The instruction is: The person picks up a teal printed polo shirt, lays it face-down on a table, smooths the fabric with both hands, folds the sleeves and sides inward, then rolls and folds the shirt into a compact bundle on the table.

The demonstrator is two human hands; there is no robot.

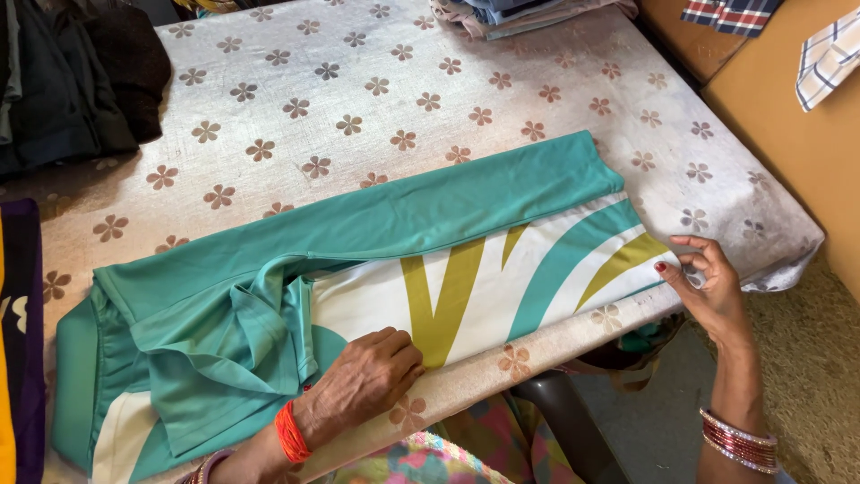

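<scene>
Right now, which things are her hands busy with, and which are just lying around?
In use:
teal garment, folded on the flowered tablecloth
left hand, pressing its near edge
right hand, fingers pinching its end

Lying about:
dark clothes, far left
folded clothes pile, far edge
checked cloths, off the table

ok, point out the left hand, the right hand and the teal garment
left hand (369,375), head view, on the knuckles
right hand (708,287), head view, on the palm
teal garment (394,215), head view, on the folded upper teal panel
</scene>
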